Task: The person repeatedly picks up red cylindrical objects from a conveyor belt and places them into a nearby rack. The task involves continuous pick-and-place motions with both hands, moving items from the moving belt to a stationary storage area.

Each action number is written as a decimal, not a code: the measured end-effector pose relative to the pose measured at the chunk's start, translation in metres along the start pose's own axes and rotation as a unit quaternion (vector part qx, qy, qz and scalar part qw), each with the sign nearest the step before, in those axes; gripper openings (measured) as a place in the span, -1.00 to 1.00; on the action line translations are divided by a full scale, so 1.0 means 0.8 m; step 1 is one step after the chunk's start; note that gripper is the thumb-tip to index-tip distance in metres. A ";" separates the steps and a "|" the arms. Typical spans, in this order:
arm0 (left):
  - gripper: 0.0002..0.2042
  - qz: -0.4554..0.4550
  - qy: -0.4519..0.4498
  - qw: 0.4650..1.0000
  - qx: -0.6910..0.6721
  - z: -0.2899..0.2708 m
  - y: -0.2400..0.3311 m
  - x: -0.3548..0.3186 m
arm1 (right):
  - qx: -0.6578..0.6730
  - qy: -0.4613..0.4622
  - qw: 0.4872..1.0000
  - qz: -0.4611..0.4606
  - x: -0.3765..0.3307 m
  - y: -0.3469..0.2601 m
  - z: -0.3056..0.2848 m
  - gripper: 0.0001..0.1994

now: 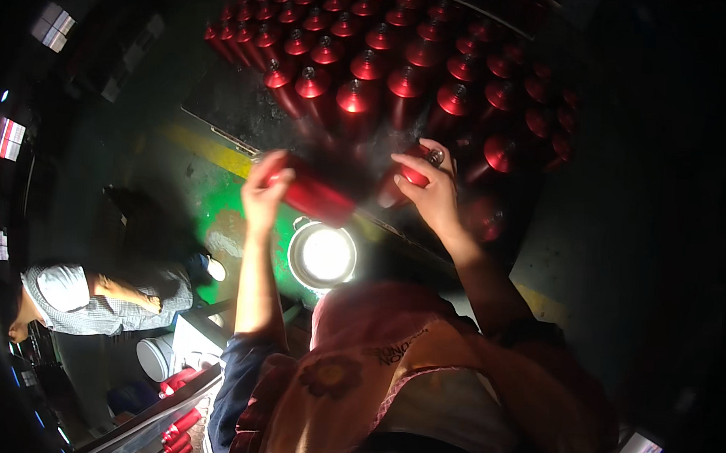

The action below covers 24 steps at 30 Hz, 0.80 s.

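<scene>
L hand (262, 191) has fingers pinching tilted red btl (320, 199), R hand's (440, 196) gripping 2nd btl (414, 177).

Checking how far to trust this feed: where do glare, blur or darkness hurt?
All head view: the pan is washed out white inside; the bottle in the left hand looks smeared; the standing bottles show bright highlights on their shoulders; the upper right corner sinks to near black.
</scene>
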<state>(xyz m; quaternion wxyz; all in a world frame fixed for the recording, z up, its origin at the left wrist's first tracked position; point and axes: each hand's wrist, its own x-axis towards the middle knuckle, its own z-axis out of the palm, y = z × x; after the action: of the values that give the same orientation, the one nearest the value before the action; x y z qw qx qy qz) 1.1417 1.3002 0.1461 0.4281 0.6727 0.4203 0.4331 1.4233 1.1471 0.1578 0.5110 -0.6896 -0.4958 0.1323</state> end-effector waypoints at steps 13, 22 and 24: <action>-0.69 0.274 -0.151 0.932 0.181 0.137 0.050 0.051 | -0.158 -0.070 0.984 -0.028 0.032 -0.002 -0.005 -0.52; -0.50 0.261 -0.264 0.895 0.249 0.196 -0.033 0.131 | -0.098 -0.255 0.959 -0.073 0.183 0.192 -0.067 -0.47; -0.49 0.232 -0.268 0.890 0.285 0.249 -0.074 0.170 | -0.109 -0.287 0.952 -0.021 0.229 0.277 -0.059 -0.45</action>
<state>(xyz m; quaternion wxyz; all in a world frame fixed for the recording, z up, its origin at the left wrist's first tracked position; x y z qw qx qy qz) 1.3552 1.4017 0.0692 0.2013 0.9350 0.2265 0.1844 1.6637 1.2730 0.0526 0.2718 -0.6635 -0.6474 0.2585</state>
